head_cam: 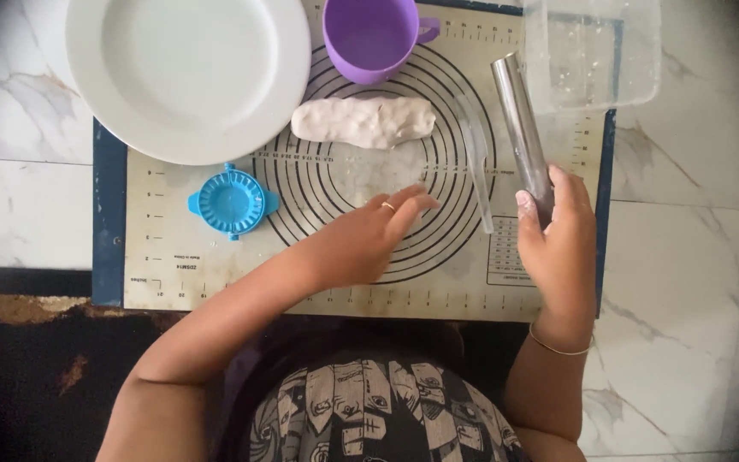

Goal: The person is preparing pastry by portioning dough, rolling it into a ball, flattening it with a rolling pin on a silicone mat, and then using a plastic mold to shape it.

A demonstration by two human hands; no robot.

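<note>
Metal rolling pin [521,128] is being gripped by the right hand [558,248]; left hand [361,239], open and empty, is flattening the mat [215,282] near the dough [363,121].

L hand [369,235] lies flat, palm down, fingers together pointing to 1 o'clock, forearm running back to 7. R hand [558,235] upright at 3 o'clock, fingers curled in a grip, wrist bent.
</note>
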